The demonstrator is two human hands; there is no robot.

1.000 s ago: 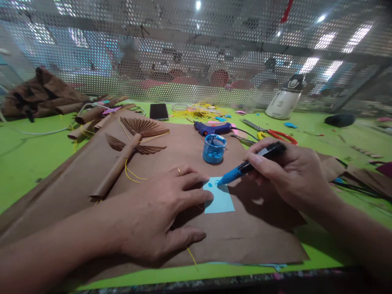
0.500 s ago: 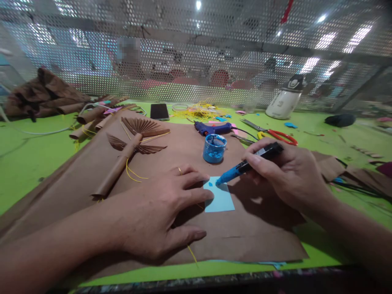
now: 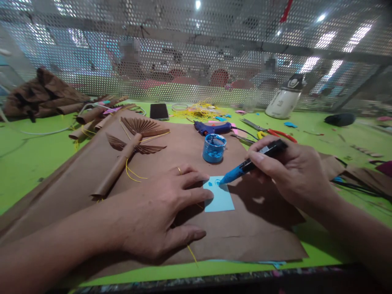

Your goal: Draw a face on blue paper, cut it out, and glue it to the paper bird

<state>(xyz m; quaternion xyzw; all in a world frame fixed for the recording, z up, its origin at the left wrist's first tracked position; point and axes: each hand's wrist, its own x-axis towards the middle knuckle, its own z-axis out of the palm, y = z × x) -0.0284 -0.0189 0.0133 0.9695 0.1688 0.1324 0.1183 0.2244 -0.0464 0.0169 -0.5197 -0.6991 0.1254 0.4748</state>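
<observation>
Working over green table, on brown paper sheet running under lt-blue card (card = ref pt); resting L hand just L of card w/ fingers spread, gripping nothing, pressing two fingertips at card's L edge, holding thumb apart below-L of card; clamping R hand, above-R of card, round blue/blk marker w/ thumb & fingers closed on barrel; slanting marker's long axis down-L onto card, apparently touching near top edge w/ tip; reaching card directly w/ L hand (nearer), only via marker w/ R; having blue pot standing just beyond card; showing small blue marks on card, L of tip
</observation>
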